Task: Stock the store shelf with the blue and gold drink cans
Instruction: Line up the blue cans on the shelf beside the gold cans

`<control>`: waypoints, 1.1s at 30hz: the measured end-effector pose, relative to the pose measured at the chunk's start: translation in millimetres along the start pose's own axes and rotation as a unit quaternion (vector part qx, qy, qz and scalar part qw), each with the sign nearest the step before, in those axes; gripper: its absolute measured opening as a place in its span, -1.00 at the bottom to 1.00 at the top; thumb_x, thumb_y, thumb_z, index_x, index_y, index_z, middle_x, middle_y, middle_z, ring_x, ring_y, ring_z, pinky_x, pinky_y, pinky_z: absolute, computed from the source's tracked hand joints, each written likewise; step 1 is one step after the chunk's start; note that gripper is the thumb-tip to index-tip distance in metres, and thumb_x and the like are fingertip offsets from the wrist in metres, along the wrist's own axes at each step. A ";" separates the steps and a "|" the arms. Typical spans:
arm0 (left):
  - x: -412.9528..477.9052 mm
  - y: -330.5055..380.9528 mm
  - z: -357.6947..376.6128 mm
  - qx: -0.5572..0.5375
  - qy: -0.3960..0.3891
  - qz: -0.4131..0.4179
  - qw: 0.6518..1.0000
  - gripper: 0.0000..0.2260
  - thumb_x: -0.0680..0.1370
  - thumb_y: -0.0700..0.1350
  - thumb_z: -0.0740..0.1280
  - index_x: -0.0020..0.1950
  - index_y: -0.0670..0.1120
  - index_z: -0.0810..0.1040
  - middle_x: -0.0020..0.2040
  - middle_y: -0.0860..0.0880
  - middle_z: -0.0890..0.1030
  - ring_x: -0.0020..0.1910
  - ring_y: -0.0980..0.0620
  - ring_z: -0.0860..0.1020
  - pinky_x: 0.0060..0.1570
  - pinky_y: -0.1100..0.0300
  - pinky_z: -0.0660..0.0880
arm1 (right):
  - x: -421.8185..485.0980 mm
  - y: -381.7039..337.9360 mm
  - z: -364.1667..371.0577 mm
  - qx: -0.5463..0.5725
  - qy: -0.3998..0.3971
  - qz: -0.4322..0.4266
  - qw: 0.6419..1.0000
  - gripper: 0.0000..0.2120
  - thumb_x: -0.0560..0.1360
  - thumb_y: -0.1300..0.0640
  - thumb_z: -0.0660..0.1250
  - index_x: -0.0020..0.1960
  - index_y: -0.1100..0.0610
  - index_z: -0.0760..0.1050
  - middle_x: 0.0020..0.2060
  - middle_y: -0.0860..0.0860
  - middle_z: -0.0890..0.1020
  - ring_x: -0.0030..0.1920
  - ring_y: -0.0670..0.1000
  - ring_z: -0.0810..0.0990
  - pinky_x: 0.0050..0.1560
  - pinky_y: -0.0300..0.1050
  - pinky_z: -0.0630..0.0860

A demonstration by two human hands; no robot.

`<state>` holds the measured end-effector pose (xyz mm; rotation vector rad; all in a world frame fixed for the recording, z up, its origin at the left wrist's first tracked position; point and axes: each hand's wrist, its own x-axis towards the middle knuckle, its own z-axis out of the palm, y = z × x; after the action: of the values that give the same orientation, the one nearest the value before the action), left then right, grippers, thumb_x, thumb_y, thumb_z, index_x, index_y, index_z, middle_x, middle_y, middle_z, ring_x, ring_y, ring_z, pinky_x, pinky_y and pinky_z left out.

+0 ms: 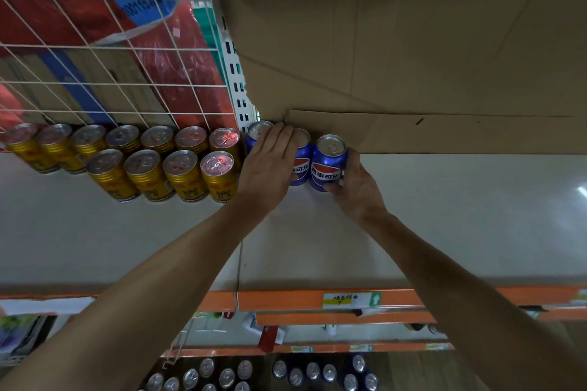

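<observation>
On pale shelf [127, 238] behind orange price rail [286, 298]: both arms reach in. Right hand [357, 192] clamped around blue can [328, 163], thumb at base, can upright on shelf. Left hand [270, 165] lies flat over neighbouring blue cans [301, 168], fingers extended; grip cannot be told. Left of them, gold cans [165, 173] stand in two rows before white wire grid [111, 67]. Above right, big cardboard box [397, 51] overhangs blue cans. Lower shelf, more can tops [286, 373].
</observation>
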<state>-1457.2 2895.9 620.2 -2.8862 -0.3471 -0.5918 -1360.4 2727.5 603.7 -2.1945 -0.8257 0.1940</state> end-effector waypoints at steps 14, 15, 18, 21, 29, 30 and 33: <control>11.6 -1.2 11.2 -0.042 -0.031 -0.033 0.998 -0.17 0.38 -0.10 0.60 0.54 -0.13 0.26 0.46 -0.14 0.41 0.44 -0.13 0.39 0.47 0.00 0.29 | 29.6 3.5 2.6 0.005 -0.002 0.019 1.000 -0.30 0.49 0.26 0.46 0.51 0.15 0.18 0.41 0.13 0.42 0.39 0.11 0.45 0.34 -0.05 0.42; 11.7 -1.6 11.3 -0.048 -0.028 -0.033 0.998 -0.17 0.37 -0.10 0.61 0.54 -0.12 0.27 0.45 -0.14 0.42 0.44 -0.13 0.39 0.47 0.00 0.30 | 30.8 3.2 2.4 0.004 -0.005 0.020 1.000 -0.30 0.49 0.26 0.46 0.51 0.15 0.18 0.41 0.13 0.43 0.39 0.12 0.45 0.35 -0.03 0.42; 12.5 -1.3 9.9 -0.060 -0.023 -0.037 0.997 -0.16 0.34 -0.11 0.63 0.52 -0.13 0.29 0.43 -0.15 0.45 0.41 -0.14 0.43 0.43 0.00 0.34 | 32.2 2.9 1.0 -0.010 -0.010 0.017 1.000 -0.32 0.49 0.24 0.46 0.49 0.16 0.18 0.39 0.14 0.47 0.35 0.14 0.50 0.30 -0.03 0.46; 12.6 1.2 6.7 -0.070 -0.028 -0.043 0.996 -0.18 0.36 -0.10 0.62 0.52 -0.13 0.29 0.43 -0.15 0.45 0.42 -0.15 0.42 0.44 0.00 0.33 | 31.6 1.8 -1.5 -0.032 -0.010 0.018 0.999 -0.31 0.48 0.22 0.47 0.49 0.16 0.18 0.37 0.14 0.49 0.32 0.14 0.52 0.27 -0.01 0.48; 8.4 -0.4 -10.1 -0.053 -0.054 -0.035 0.997 -0.18 0.45 -0.01 0.53 0.59 -0.14 0.19 0.54 -0.16 0.31 0.56 -0.13 0.24 0.55 0.00 0.09 | 18.5 -6.1 -18.5 -0.090 -0.040 0.010 0.995 -0.25 0.50 0.15 0.47 0.54 0.15 0.13 0.45 0.13 0.40 0.40 0.13 0.43 0.33 0.02 0.42; 5.4 -1.6 -13.7 -0.051 -0.051 -0.035 0.997 -0.18 0.46 0.00 0.52 0.60 -0.15 0.18 0.55 -0.15 0.30 0.56 -0.13 0.22 0.56 0.00 0.08 | 14.6 -6.4 -21.4 -0.107 -0.048 0.008 0.993 -0.23 0.50 0.14 0.46 0.55 0.16 0.10 0.47 0.13 0.37 0.42 0.13 0.40 0.35 0.01 0.41; -14.0 -0.9 -26.3 -0.066 -0.022 -0.046 0.996 -0.21 0.48 -0.03 0.51 0.60 -0.17 0.20 0.55 -0.18 0.31 0.56 -0.15 0.24 0.56 -0.06 0.16 | -0.6 -5.3 -27.7 -0.154 -0.067 -0.001 0.986 -0.20 0.52 0.10 0.45 0.58 0.13 0.03 0.51 0.12 0.29 0.46 0.12 0.35 0.36 0.01 0.40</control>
<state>-1479.6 2888.5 638.5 -3.0277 -0.4671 -0.5874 -1353.0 2712.8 626.6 -2.4907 -0.9865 0.2267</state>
